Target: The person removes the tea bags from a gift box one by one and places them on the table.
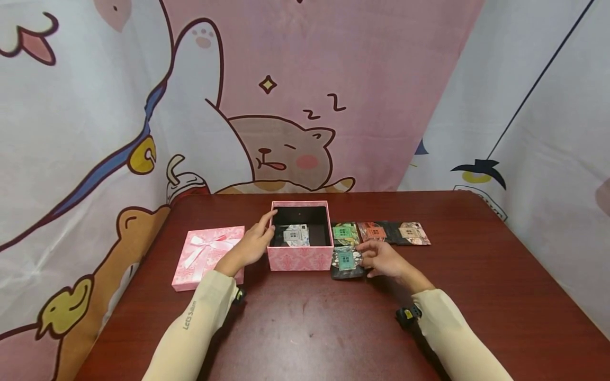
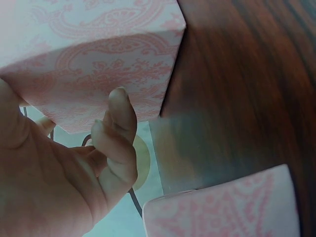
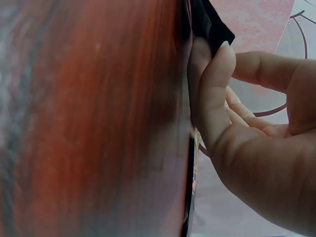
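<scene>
A pink patterned gift box (image 1: 301, 259) with a dark inside stands lidless on the table. My left hand (image 1: 252, 241) holds its left wall near the rim; in the left wrist view, two loosely bent fingers (image 2: 118, 148) show beside that wall. Inside the box lies a packet with a pale label (image 1: 295, 235). Just right of the box, my right hand (image 1: 383, 259) pinches the right edge of a dark packet with a teal label (image 1: 346, 259). In the right wrist view, thumb and forefinger meet at the packet's black corner (image 3: 211, 27).
Behind the pinched packet, a green-labelled packet (image 1: 345, 233), a red-labelled one (image 1: 374, 231) and a cream-labelled one (image 1: 412, 233) lie in a row. The pink lid with a ribbon bow (image 1: 205, 251) rests left of the box. A cartoon-print curtain (image 1: 371, 79) hangs behind the brown table (image 1: 310, 328).
</scene>
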Motion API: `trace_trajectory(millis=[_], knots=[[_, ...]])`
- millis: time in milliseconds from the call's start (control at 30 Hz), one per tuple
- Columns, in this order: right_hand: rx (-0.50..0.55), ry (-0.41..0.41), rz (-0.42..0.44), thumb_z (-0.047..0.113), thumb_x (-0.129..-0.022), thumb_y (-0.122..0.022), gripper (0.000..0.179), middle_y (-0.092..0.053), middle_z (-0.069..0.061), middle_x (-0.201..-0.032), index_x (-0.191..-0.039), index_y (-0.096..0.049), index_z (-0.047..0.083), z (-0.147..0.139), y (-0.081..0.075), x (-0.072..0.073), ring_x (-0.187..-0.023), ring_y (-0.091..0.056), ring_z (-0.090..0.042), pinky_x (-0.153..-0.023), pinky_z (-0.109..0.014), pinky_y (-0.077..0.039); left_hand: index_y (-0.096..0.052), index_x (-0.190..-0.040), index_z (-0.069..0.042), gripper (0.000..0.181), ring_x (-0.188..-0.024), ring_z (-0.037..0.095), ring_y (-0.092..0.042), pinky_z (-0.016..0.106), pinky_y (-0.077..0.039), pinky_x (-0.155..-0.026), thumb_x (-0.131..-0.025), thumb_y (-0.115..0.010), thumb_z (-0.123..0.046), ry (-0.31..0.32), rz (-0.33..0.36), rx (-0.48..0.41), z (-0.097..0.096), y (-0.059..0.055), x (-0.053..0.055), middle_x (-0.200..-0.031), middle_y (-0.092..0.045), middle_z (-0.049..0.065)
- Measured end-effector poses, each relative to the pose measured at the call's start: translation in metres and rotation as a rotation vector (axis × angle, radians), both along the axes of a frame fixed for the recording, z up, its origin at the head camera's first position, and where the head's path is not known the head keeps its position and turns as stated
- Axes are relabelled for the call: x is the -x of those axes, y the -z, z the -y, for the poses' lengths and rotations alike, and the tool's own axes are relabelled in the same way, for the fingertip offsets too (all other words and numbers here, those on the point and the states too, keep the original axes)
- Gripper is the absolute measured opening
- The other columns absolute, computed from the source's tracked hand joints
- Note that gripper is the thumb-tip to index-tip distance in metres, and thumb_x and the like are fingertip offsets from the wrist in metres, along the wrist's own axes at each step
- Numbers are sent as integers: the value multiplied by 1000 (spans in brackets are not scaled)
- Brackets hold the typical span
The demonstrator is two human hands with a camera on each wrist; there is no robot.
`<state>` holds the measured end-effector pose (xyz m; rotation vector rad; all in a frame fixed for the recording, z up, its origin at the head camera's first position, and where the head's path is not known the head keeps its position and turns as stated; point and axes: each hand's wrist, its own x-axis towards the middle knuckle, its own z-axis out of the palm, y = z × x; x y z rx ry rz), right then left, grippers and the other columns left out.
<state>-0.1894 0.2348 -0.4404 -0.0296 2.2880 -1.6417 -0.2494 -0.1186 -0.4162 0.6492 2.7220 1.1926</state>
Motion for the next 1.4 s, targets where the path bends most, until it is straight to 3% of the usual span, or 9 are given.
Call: trace_trajectory(millis=[133, 367, 767, 1000, 1167, 1400], knots=[[-37, -8, -18, -5, -93, -56, 40, -68, -16, -99, -131, -50, -12, -1, -1, -1, -74, -62, -15, -56, -32, -54, -24, -156, -16, 52, -132, 41, -44, 58, -33, -108, -107, -37, -28, 2, -7, -5, 0, 0, 0, -142, -45, 29], [-154, -8, -42, 4, -93, -61, 42, -70, -22, -107, -132, -52, -8, -3, -13, -5, -78, -70, -22, -55, -35, -53, -25, -156, -21, 52, -115, 36, -52, 56, -38, -103, -106, -36, -31, -19, 1, 8, 0, 1, 0, -128, -52, 25], [-160, -14, -38, 4, -95, -59, 40, -71, -23, -107, -132, -51, -10, -10, -18, -2, -80, -71, -27, -59, -39, -55, -24, -157, -23, 53, -100, 32, -59, 54, -42, -97, -107, -34, -34, -27, 19, 22, 0, 3, 2, -115, -53, 21], [-172, -7, -139, 9, -96, -60, 44, -65, -30, -114, -134, -49, -10, -4, -40, 0, -86, -71, -32, -61, -39, -57, -23, -157, -22, 53, -112, 34, -54, 55, -39, -102, -107, -34, -34, -15, 16, 23, 1, 3, 2, -121, -53, 22], [-131, 11, -183, 10, -96, -62, 44, -64, -30, -113, -133, -49, -10, 9, -59, 3, -83, -71, -23, -65, -42, -58, -24, -157, -23, 52, -102, 34, -57, 53, -42, -98, -107, -35, -34, -20, 22, 22, 0, 2, 2, -110, -54, 20], [-106, 10, -224, 8, -97, -59, 42, -65, -27, -117, -135, -49, -8, 28, -78, 8, -90, -70, -21, -69, -37, -58, -23, -157, -24, 53, -109, 34, -54, 55, -40, -100, -107, -35, -35, -21, 24, 27, 0, 2, 2, -116, -53, 21]])
